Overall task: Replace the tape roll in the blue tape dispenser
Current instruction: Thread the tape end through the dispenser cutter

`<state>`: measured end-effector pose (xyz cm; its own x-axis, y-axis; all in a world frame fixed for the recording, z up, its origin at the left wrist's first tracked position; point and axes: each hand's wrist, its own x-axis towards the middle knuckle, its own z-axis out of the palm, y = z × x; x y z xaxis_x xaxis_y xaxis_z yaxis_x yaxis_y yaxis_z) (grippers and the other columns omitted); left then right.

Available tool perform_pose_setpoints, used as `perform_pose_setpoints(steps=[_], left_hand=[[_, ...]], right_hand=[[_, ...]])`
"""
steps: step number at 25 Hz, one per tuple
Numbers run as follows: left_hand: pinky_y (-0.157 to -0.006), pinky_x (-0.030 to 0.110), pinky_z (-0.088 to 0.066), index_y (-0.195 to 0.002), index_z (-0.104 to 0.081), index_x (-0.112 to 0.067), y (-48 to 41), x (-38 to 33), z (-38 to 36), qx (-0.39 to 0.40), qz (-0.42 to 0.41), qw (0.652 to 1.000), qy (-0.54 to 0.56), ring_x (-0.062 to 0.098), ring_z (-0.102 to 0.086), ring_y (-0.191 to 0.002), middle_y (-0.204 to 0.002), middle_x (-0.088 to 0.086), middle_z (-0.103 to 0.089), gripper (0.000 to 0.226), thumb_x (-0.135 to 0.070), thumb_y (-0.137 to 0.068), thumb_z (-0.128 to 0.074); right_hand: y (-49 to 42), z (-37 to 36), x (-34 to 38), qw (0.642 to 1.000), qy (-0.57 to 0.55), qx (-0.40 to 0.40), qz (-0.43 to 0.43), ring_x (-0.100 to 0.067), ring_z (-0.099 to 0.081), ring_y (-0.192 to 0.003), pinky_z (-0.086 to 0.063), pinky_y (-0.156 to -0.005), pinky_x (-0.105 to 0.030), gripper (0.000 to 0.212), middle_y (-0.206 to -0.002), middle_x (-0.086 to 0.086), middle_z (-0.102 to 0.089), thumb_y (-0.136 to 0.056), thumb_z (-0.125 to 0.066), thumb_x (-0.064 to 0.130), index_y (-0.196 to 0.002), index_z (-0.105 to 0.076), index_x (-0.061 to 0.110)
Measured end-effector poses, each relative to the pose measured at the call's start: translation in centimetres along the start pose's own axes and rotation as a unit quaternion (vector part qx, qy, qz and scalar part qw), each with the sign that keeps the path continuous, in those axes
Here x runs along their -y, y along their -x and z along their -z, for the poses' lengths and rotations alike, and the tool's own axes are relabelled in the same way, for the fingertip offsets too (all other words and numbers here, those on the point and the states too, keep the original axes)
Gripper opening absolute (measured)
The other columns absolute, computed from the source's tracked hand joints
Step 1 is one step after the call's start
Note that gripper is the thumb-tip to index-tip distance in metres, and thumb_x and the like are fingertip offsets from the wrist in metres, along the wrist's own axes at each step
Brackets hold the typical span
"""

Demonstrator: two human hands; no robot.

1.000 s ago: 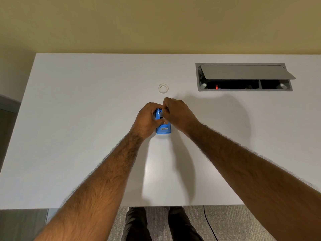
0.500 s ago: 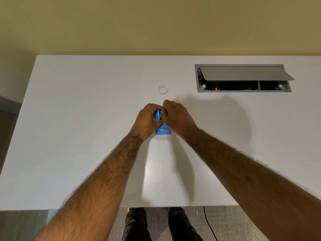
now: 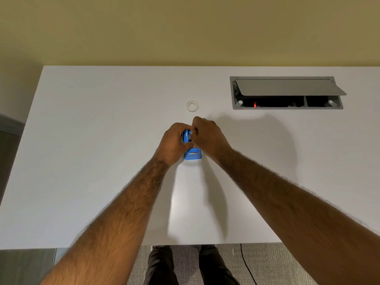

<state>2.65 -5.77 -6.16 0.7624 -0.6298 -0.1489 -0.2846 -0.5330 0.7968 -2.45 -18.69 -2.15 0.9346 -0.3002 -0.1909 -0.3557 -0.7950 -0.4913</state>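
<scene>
The blue tape dispenser (image 3: 192, 154) stands on the white table (image 3: 102, 140) at its middle, cutter end toward me. My left hand (image 3: 173, 141) grips the dispenser's left side from above. My right hand (image 3: 207, 136) has its fingers curled over the dispenser's top right, at a dark part in the roll bay; what they pinch is hidden. A small white tape ring (image 3: 192, 105) lies flat on the table just beyond both hands, apart from them.
A grey cable box (image 3: 287, 93) with its lid tilted up is set into the table at the back right. The table's front edge runs below my forearms; my legs and a black cable show on the carpet underneath.
Both hands stay on the dispenser with only slight finger shifts at its top. The tape ring has not moved.
</scene>
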Motion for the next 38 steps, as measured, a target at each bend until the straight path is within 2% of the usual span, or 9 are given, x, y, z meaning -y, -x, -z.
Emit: perform_pose_setpoints(steps=[7, 16, 21, 27, 31, 38], left_hand=[[-0.089, 0.028, -0.048, -0.113, -0.064, -0.018, -0.10, 0.04, -0.02, 0.000, 0.003, 1.000, -0.004, 0.014, -0.057, -0.097, -0.109, -0.003, -0.062, 0.039, -0.020, -0.078, -0.079], [-0.088, 0.025, -0.047, -0.114, -0.063, -0.019, -0.12, 0.23, -0.15, 0.004, 0.010, 1.000, -0.011, 0.013, -0.056, -0.097, -0.109, -0.002, -0.062, 0.039, -0.020, -0.079, -0.079], [-0.085, 0.023, -0.045, -0.111, -0.064, -0.019, -0.09, 0.19, -0.07, -0.003, 0.012, 1.000, -0.003, 0.013, -0.057, -0.096, -0.108, -0.003, -0.063, 0.036, -0.018, -0.078, -0.078], [-0.088, 0.028, -0.048, -0.114, -0.064, -0.018, 0.02, 0.00, -0.02, -0.001, 0.008, 1.000, -0.009, 0.015, -0.057, -0.097, -0.109, -0.001, -0.063, 0.039, -0.019, -0.078, -0.079], [-0.089, 0.030, -0.049, -0.114, -0.063, -0.017, 0.12, -0.11, -0.03, 0.001, 0.009, 1.000, -0.012, 0.016, -0.057, -0.097, -0.110, 0.000, -0.063, 0.040, -0.023, -0.079, -0.079], [-0.090, 0.033, -0.050, -0.114, -0.063, -0.016, 0.15, -0.14, 0.02, 0.002, 0.008, 1.000, -0.008, 0.018, -0.058, -0.097, -0.109, 0.001, -0.063, 0.041, -0.025, -0.079, -0.080]], right_hand=[[0.05, -0.27, 0.13, 1.000, 0.014, -0.005, 0.002, -0.022, -0.057, -0.071, -0.051, -0.069, -0.036, 0.008, -0.076, -0.005, -0.053, -0.092, -0.045, 0.012, -0.084, -0.044, 0.012], [0.26, 0.05, 0.33, 1.000, 0.021, -0.011, 0.005, -0.018, -0.050, -0.068, -0.037, -0.064, -0.028, 0.011, -0.077, -0.005, -0.051, -0.094, -0.044, 0.014, -0.084, -0.040, 0.013], [0.31, 0.04, 0.02, 1.000, 0.015, -0.002, 0.015, -0.022, -0.053, -0.069, -0.040, -0.062, -0.031, 0.009, -0.076, -0.006, -0.052, -0.091, -0.043, 0.011, -0.082, -0.044, 0.010], [0.16, 0.24, 0.14, 1.000, 0.019, 0.002, 0.015, -0.022, -0.055, -0.072, -0.045, -0.065, -0.032, 0.010, -0.079, -0.006, -0.053, -0.094, -0.044, 0.013, -0.083, -0.042, 0.012], [0.15, 0.58, 0.19, 1.000, 0.013, 0.013, 0.011, -0.020, -0.052, -0.072, -0.038, -0.064, -0.028, 0.010, -0.080, -0.007, -0.054, -0.094, -0.045, 0.013, -0.084, -0.042, 0.012], [0.05, 0.31, 0.16, 1.000, 0.008, 0.000, 0.008, -0.020, -0.052, -0.069, -0.041, -0.063, -0.029, 0.010, -0.077, -0.006, -0.052, -0.092, -0.045, 0.011, -0.082, -0.042, 0.011]])
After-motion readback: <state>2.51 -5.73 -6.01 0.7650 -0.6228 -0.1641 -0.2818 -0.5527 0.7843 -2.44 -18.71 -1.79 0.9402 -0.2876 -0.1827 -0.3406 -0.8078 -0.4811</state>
